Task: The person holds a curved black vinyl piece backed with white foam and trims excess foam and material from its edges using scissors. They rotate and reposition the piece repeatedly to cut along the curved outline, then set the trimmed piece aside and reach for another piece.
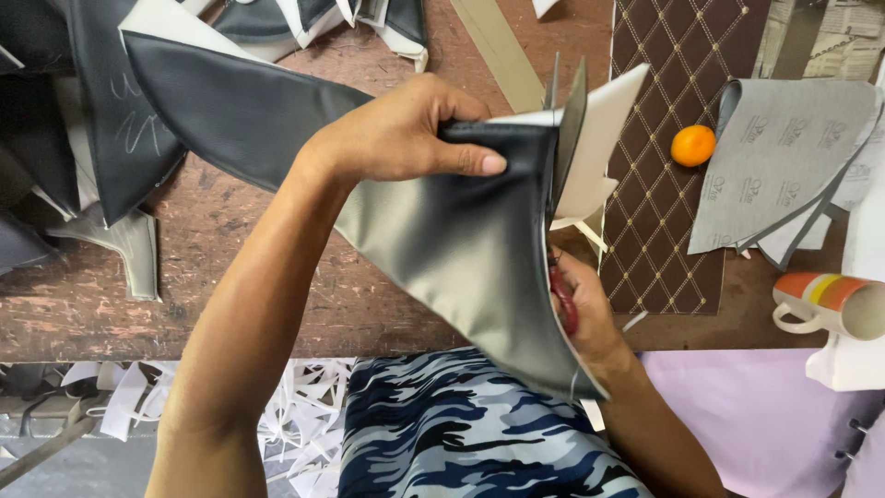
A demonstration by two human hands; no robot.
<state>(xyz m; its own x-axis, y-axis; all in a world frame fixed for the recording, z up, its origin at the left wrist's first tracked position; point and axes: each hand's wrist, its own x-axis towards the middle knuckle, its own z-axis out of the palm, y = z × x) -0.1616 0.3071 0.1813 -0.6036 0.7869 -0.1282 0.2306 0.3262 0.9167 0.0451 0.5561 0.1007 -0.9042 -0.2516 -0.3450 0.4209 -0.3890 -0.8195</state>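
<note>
Left hand (pixel 396 134) raised over the tabletop (pixel 277 295), fingers pinched on the upper edge of a black leatherette panel (pixel 461 249); thumb lies flat along the fold. The panel hangs from that grip, white backing (pixel 599 138) showing on its right side, lower corner dropping toward the person's lap.

Right hand (pixel 581 309) sits below and behind the panel's right edge, partly hidden. Fingers are closed through the red handles of a pair of scissors (pixel 564 166); the blades point up along the panel edge, slightly parted, with the white backing just beside them.

Containers: one mug (pixel 830 304), orange and yellow bands, lying on its side at the right edge of the tabletop, mouth facing right. Cannot tell if anything is in it.

Around: more black cut pieces (pixel 111 120) piled at the left, some with chalk marks. A brown quilted sheet (pixel 682 111) with a diamond pattern lies to the right, a small orange ball or fruit (pixel 693 145) on it. Grey lining sheets (pixel 784 157) overlap beside that. White trimmings (pixel 295 415) litter the floor below the table edge. Camouflage-print cloth (pixel 461 433) covers the person's lap.
</note>
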